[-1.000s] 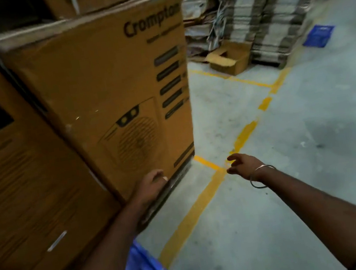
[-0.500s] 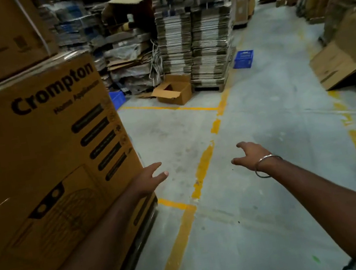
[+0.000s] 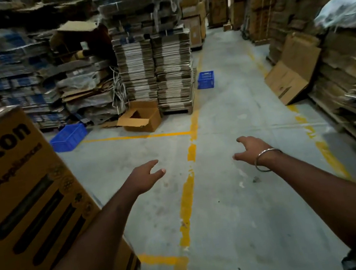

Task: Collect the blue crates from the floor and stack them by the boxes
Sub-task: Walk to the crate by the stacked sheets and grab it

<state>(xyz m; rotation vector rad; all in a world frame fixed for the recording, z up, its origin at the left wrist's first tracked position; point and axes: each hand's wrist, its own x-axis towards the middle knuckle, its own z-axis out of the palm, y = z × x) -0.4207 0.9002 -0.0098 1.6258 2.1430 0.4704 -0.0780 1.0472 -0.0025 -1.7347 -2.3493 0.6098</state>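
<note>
Left hand (image 3: 144,177) empty; near blue crate (image 3: 68,137) lies long axis left-right.

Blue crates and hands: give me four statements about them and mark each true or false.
1. Two blue crates sit on the floor, the near crate and the far crate. True.
2. The left hand grips a crate. False: it holds nothing.
3. The right hand is open, a bangle at its wrist. True.
4. The far crate is stacked on the open box. False: it stands apart on the floor.
</note>
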